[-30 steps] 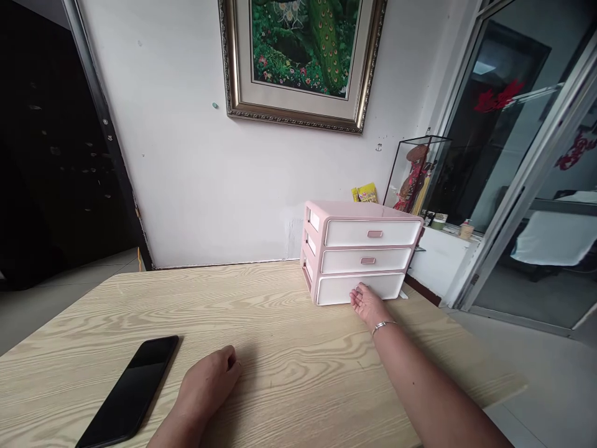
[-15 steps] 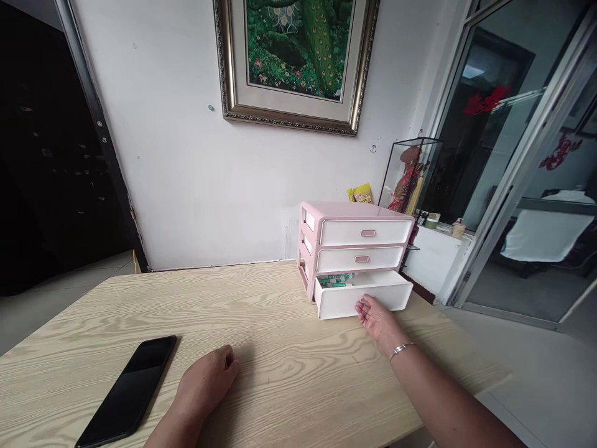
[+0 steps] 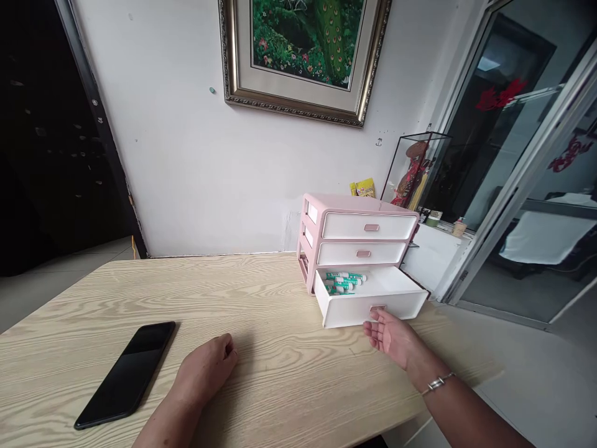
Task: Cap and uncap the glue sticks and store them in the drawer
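A pink and white desktop drawer unit (image 3: pixel 364 203) stands on the wooden table. Its bottom drawer (image 3: pixel 349 314) is pulled well out, showing several green and white tubes (image 3: pixel 345 281) lying in its left part. My right hand (image 3: pixel 392 339) is palm-up at the drawer front, fingers loosely bent and apart. One fingertip is at the lower edge of the pink handle (image 3: pixel 375 308); the other fingers hang below it. My left hand (image 3: pixel 209 364) rests closed on the tabletop, with nothing visible in it. A black phone (image 3: pixel 128 373) lies to its left.
The wooden table (image 3: pixel 280 398) meets a white wall with a framed picture (image 3: pixel 298 107). Behind the drawer unit are a yellow packet (image 3: pixel 364 186) and a glass case (image 3: pixel 415 168) holding a figure. A glass door (image 3: pixel 508 205) stands at the right.
The bottom drawer has come further out toward me, revealing more of the tubes. My right hand has moved back and right, its fingers loosening off the handle. My left hand stays put.
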Demonstrator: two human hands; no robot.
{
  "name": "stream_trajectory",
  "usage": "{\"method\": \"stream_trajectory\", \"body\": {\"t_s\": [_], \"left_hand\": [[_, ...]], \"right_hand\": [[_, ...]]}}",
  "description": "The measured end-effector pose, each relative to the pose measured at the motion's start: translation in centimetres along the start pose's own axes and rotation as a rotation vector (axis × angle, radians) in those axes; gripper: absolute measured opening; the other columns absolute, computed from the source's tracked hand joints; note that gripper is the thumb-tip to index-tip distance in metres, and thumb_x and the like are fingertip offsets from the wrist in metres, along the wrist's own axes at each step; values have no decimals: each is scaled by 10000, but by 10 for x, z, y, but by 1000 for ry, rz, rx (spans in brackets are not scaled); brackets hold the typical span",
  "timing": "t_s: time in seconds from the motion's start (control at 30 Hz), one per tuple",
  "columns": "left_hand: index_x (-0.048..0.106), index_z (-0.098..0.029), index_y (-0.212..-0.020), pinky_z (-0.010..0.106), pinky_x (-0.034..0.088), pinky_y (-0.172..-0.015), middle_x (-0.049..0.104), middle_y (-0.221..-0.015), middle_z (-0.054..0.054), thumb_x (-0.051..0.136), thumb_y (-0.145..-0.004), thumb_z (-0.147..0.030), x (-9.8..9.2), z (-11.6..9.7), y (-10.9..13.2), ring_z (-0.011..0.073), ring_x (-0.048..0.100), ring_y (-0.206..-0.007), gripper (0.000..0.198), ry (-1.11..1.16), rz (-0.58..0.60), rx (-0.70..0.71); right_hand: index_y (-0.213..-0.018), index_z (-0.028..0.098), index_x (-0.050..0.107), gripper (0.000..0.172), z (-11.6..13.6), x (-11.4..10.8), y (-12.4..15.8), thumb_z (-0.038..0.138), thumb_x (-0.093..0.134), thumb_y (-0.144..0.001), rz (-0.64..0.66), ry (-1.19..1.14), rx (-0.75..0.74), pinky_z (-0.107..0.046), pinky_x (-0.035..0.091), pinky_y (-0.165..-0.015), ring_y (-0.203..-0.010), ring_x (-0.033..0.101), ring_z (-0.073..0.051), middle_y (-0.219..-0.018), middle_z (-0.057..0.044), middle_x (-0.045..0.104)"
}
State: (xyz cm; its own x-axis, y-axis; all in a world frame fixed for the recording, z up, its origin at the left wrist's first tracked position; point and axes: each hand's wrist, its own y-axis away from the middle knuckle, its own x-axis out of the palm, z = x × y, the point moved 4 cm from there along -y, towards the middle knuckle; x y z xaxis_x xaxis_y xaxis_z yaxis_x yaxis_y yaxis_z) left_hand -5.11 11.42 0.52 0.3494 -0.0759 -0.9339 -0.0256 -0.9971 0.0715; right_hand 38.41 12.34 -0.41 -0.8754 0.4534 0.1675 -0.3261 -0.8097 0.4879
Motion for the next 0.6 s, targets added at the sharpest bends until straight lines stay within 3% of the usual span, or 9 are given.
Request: {"method": "stream_trajectory", "body": {"t_s": [0.07, 0.2, 0.3, 0.37, 0.43, 0.6], "left_hand": [[556, -241, -784, 301, 281, -600, 723, -809, 50, 440, -871, -276, -2, -3, 2, 233, 644, -761, 149, -6, 9, 10], [543, -245, -783, 300, 282, -598, 721, -820, 47, 435, -876, -297, -3, -3, 3, 235, 644, -768, 151, -20, 22, 2], [546, -250, -791, 298, 276, -590, 721, -819, 38, 441, -879, -314, 1, 0, 2, 228, 643, -761, 152, -15, 21, 7], [549, -252, -798, 298, 270, -587, 722, -817, 34, 443, -882, -320, 4, 3, 0, 225, 645, -760, 152, -9, 14, 17], [548, -251, -797, 299, 266, -586, 724, -814, 33, 443, -883, -320, 7, 4, -1, 223, 645, -755, 152, -8, 4, 20], [548, -246, -791, 300, 268, -590, 728, -814, 37, 447, -879, -303, 6, 4, -3, 222, 646, -756, 146, -4, 1, 13]], "right_hand": [[-873, 183, 610, 161, 10, 2, 12, 342, 637, -880, 71, 139, -63, -237, 434, -467, -559, 633, -169, -657, -51, 655], [-852, 177, 651, 288, 59, 22, 47, 452, 716, -795, 160, 326, -498, -238, 462, -533, -616, 600, -152, -709, -45, 669], [-940, 218, 688, 304, 96, 44, 59, 500, 654, -832, 90, 565, -738, -254, 518, -606, -758, 620, -174, -879, -45, 716], [-991, 231, 707, 271, 113, 63, 51, 441, 664, -826, 57, 824, -778, -267, 537, -667, -849, 649, -193, -989, -54, 732], [-1045, 215, 717, 306, 119, 84, 32, 374, 718, -783, 104, 1160, -741, -280, 540, -761, -941, 671, -211, -1063, -80, 733], [-1133, 217, 718, 602, 119, 115, -17, 269, 872, -553, 188, 1479, -599, -363, 541, -824, -948, 688, -260, -1100, -81, 736]]}}
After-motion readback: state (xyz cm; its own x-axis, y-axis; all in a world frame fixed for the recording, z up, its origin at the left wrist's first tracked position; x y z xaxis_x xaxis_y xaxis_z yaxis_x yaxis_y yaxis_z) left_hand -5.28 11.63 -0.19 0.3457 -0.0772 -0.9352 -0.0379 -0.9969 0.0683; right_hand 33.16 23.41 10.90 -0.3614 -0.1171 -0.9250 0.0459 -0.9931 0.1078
